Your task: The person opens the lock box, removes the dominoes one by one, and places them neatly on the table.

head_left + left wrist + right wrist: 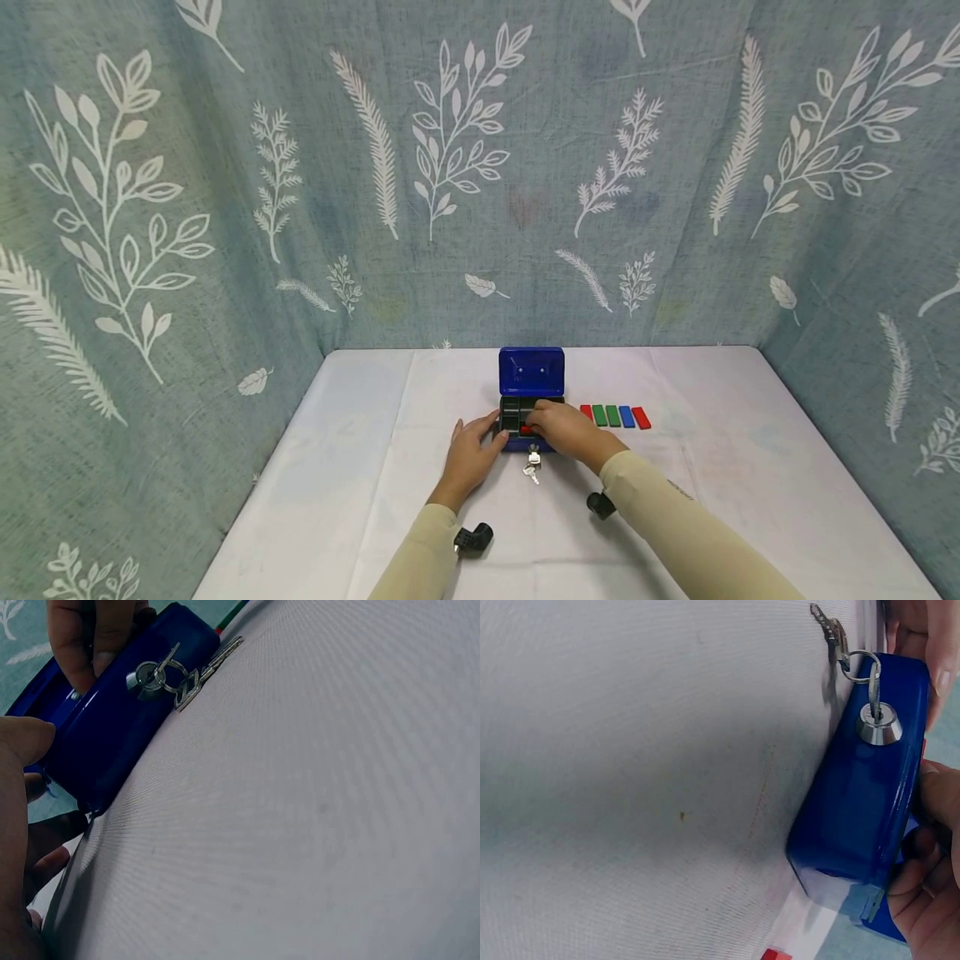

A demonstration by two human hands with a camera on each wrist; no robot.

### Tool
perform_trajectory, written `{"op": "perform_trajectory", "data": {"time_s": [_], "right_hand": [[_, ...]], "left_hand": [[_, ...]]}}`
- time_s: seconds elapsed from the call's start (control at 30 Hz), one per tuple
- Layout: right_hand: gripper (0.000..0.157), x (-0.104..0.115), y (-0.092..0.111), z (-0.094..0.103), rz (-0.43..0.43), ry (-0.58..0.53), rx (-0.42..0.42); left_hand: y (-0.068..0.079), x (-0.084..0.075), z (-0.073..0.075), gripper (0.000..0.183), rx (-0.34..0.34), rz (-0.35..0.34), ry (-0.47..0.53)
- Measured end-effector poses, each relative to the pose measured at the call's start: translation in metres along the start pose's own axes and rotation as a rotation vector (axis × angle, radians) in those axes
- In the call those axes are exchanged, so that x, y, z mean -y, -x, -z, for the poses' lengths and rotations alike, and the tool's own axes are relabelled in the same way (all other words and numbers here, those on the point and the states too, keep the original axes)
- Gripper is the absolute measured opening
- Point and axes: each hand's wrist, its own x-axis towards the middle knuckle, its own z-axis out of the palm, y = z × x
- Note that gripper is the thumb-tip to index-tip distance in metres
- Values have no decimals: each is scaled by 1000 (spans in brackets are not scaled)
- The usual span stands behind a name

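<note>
A blue metal cash box (532,372) stands with its lid raised, and a black compartment tray (511,414) fills it. From the front lock (142,679) hangs a ring with keys (532,471). My left hand (470,454) rests against the box's left side, thumb at the front rim and fingers spread along the wall. Over the tray, my right hand (564,428) reaches in with curled fingers. A red tile (527,430) shows at those fingertips; in the right wrist view a red edge (924,746) sits just above the rim beside the thumb. The right fingertips are partly hidden.
To the right of the box lies a row of flat tiles: a red one (586,411), green ones (606,416), a blue one (627,417) and another red one (641,417). All stand on a white-covered table (375,467) with a patterned curtain (480,167) behind it.
</note>
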Motion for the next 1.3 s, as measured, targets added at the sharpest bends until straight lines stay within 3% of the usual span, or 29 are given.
{"op": "perform_trajectory", "data": {"time_s": [0.2,0.37,0.6,0.83,1.2,1.3], "right_hand": [[12,-1,1,0,-21,-14,12],[14,-1,2,0,18,6,-18],[21,0,5,-7,29,99,-19],[18,5,9,-8,95,168,-98],[23,11,10,-6,57,157,33],[29,13,10,-5,13,125,66]], "left_hand": [[0,2,-2,49,1,5,-2],[0,1,-1,48,0,1,-10],[1,0,-1,49,2,13,-4],[0,-1,-1,48,2,10,0],[-1,2,-3,48,-5,4,-6],[-1,2,-3,49,2,20,11]]}}
